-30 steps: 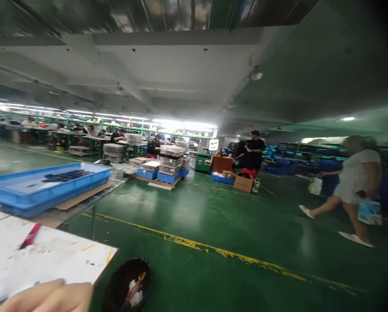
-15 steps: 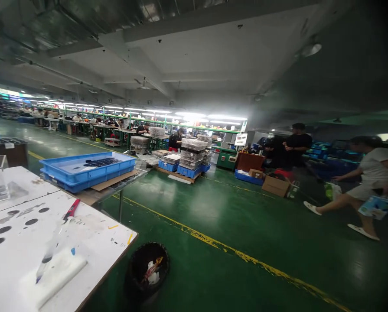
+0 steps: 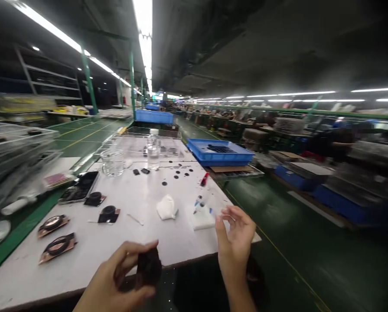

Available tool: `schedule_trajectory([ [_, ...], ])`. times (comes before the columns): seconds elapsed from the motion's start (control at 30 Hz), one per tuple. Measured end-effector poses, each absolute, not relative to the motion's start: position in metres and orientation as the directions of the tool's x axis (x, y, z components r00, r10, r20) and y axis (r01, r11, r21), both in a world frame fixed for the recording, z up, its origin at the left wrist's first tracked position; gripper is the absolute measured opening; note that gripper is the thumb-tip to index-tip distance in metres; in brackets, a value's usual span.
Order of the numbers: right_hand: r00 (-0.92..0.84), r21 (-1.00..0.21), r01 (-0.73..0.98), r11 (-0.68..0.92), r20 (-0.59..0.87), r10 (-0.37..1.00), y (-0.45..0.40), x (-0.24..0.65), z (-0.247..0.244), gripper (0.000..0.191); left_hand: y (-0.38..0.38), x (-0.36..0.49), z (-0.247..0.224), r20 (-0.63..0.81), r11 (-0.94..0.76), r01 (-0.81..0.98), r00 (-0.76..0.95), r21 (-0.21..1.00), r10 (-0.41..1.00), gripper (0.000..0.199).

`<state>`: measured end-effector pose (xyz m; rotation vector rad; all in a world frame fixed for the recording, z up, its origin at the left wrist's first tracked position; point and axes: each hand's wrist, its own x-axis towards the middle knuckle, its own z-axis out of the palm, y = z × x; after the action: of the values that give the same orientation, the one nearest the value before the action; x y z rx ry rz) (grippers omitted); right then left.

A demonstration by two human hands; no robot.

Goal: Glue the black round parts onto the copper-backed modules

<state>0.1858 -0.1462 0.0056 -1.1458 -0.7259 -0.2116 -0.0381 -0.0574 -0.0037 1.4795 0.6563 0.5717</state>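
At the near edge of the white table (image 3: 115, 234), my left hand (image 3: 115, 277) grips a dark, flat-sided part (image 3: 149, 268) between thumb and fingers. My right hand (image 3: 235, 236) is raised by the table's right edge, fingers apart and curved, with nothing visible in it. Just left of it lies a white foam pad (image 3: 203, 220) with a small clear item and blue bits on it. A crumpled white cloth (image 3: 167, 207) sits in the middle. Round black parts on copper-coloured pieces (image 3: 57, 246) and on black squares (image 3: 109, 213) lie at the left.
A glass jar (image 3: 112, 163) and a clear bottle (image 3: 153, 149) stand farther back. A red-handled tool (image 3: 204, 179) lies near the right edge. Beyond is a blue tray (image 3: 220, 152). Clear trays (image 3: 14, 147) are stacked at left, beside a black tray (image 3: 80, 186).
The view has swung left and down from the aisle to the table. Both my hands, unseen before, now show, the left one with the dark part.
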Motion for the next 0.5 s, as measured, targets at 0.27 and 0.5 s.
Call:
schedule_trajectory([
  [0.27,0.658,-0.893,0.376,0.246,0.444,0.608,-0.106,0.225,0.0,0.031,-0.018,-0.016,0.013,0.01,-0.316,0.31,0.7,0.897,0.714,0.043],
  [0.5,0.728,-0.742,0.371,0.559,0.606,0.321,-0.103,0.176,0.024,0.014,-0.016,-0.024,-0.003,0.033,-0.393,0.427,0.642,0.814,0.766,0.04],
])
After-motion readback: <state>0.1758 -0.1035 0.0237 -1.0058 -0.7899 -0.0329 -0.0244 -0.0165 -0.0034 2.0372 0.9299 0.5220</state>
